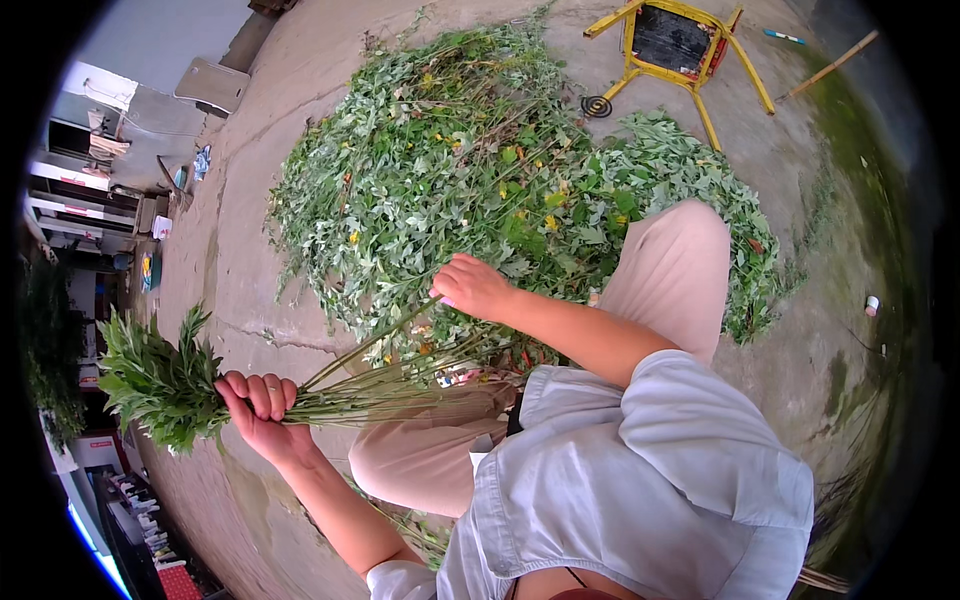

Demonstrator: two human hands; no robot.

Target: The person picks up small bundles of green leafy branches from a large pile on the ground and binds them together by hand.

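Note:
My left hand [262,416] is closed around a bunch of leafy green stems [161,386]. The leafy tops stick out to the left of the fist, and the long bare stems [352,397] fan out to the right, over my bent leg. My right hand [472,287] pinches the ends of a few stems that rise apart from the rest of the bunch. Beyond both hands a large heap of cut leafy plants [420,180], with some yellow leaves in it, lies on the concrete ground.
A yellow metal-framed stool [705,82] lies tipped over beyond the heap, with a black coil [596,106] beside it. A bamboo stick [832,64] and a small white cup-like item [871,305] are at the right. More cut stems [420,532] lie near my left forearm.

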